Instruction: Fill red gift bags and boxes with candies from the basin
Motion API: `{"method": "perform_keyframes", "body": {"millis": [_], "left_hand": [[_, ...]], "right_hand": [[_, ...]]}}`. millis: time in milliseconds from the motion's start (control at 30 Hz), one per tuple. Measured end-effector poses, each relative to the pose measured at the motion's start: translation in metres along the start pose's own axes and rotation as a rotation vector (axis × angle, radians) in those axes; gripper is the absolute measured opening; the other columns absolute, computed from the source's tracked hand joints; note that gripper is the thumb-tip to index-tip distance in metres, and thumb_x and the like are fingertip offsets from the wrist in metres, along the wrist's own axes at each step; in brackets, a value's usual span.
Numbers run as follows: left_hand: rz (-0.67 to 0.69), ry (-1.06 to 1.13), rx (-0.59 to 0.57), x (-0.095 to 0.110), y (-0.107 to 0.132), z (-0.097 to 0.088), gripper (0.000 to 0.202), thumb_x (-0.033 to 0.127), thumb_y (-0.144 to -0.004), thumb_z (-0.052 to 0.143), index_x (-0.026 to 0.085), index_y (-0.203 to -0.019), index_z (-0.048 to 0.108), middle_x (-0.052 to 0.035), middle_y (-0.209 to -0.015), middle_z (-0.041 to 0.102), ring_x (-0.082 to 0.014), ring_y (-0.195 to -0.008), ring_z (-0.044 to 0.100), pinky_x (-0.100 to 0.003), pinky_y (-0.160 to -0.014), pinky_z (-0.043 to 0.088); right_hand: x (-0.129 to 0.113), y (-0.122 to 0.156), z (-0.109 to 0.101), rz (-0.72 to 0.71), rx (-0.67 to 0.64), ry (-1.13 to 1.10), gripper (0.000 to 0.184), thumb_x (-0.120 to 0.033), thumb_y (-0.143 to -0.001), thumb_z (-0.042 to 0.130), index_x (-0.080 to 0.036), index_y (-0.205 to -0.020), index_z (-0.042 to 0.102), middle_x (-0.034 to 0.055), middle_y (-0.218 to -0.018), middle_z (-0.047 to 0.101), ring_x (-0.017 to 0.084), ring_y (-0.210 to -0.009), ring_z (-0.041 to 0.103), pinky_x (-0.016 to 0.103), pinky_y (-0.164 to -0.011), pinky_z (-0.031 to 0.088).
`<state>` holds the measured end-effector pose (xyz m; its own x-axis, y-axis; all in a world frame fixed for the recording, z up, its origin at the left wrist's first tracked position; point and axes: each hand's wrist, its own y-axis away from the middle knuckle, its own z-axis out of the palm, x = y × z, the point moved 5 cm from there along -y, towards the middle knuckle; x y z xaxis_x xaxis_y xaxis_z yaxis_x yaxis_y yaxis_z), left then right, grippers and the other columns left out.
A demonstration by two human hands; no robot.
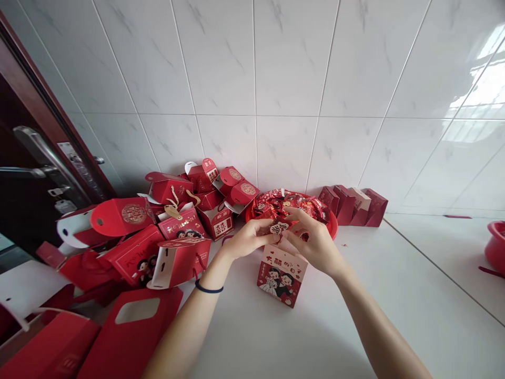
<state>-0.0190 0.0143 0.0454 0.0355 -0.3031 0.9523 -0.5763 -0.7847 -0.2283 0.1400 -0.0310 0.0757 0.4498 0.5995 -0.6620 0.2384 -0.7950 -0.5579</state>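
Observation:
A small red and pink cardboard gift box, printed with a cartoon couple, stands upright on the white surface in front of me. At its top, a flap with a pale lettered patch shows between my hands. My left hand pinches the left side of this top part, thumb and fingers together. From the right, my right hand has its curled fingers and thumb on the same part. My palms and fingers hide some of the box's upper edge. Directly behind the box is a red basin filled with red-wrapped sweets.
Many red gift boxes lie piled on the left, some with rope handles. Several closed red boxes stand in a row along the tiled wall. A red tub is at the far right, a dark door at the left.

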Motion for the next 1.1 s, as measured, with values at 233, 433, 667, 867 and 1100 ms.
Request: {"method": "perform_keyframes", "body": {"millis": [233, 433, 667, 867, 1100], "left_hand": [[0.017, -0.068, -0.036, 0.003, 0.001, 0.006, 0.037, 0.040, -0.079, 0.079, 0.017, -0.107, 0.072, -0.0063, -0.104, 0.074, -0.0228, -0.101, 0.066, -0.031, -0.089, 0.050], [-0.012, -0.017, -0.019, -0.002, -0.001, 0.002, 0.037, 0.050, -0.086, 0.069, 0.014, -0.095, 0.072, -0.0079, -0.093, 0.075, -0.0240, -0.093, 0.069, -0.035, -0.088, 0.052], [-0.011, -0.064, -0.008, 0.001, -0.001, 0.005, 0.034, 0.049, -0.088, 0.066, 0.015, -0.080, 0.066, -0.0032, -0.082, 0.070, -0.0210, -0.085, 0.066, -0.031, -0.080, 0.052], [-0.021, -0.099, -0.008, 0.003, 0.001, 0.006, 0.035, 0.049, -0.088, 0.065, 0.015, -0.079, 0.064, -0.0019, -0.080, 0.066, -0.0196, -0.082, 0.063, -0.030, -0.078, 0.051], [0.015, -0.149, 0.006, 0.001, 0.001, 0.007, 0.036, 0.050, -0.088, 0.066, 0.015, -0.079, 0.065, -0.0016, -0.077, 0.064, -0.0181, -0.079, 0.061, -0.028, -0.073, 0.049]], "right_hand": [[0.007, -0.001, -0.001, 0.049, 0.109, -0.078, 0.011, -0.029, -0.090, 0.057, -0.021, -0.086, 0.063, 0.0032, -0.079, 0.070, 0.018, -0.071, 0.065, 0.031, -0.068, 0.054], [0.019, -0.003, -0.012, 0.171, 0.164, -0.324, 0.024, -0.043, -0.083, 0.065, -0.021, -0.083, 0.058, 0.0028, -0.074, 0.066, 0.018, -0.067, 0.063, 0.031, -0.059, 0.055], [0.018, -0.005, -0.016, 0.187, 0.053, -0.233, 0.028, -0.039, -0.081, 0.071, -0.019, -0.101, 0.067, 0.0045, -0.080, 0.075, 0.019, -0.069, 0.069, 0.034, -0.066, 0.057], [0.016, -0.005, -0.011, 0.158, -0.069, -0.216, 0.026, -0.041, -0.087, 0.067, -0.019, -0.097, 0.075, 0.0079, -0.094, 0.078, 0.023, -0.084, 0.073, 0.036, -0.076, 0.059], [0.012, -0.005, -0.011, 0.147, -0.086, -0.171, 0.023, -0.039, -0.085, 0.069, -0.018, -0.089, 0.076, 0.0055, -0.087, 0.077, 0.019, -0.075, 0.068, 0.031, -0.067, 0.054]]}}
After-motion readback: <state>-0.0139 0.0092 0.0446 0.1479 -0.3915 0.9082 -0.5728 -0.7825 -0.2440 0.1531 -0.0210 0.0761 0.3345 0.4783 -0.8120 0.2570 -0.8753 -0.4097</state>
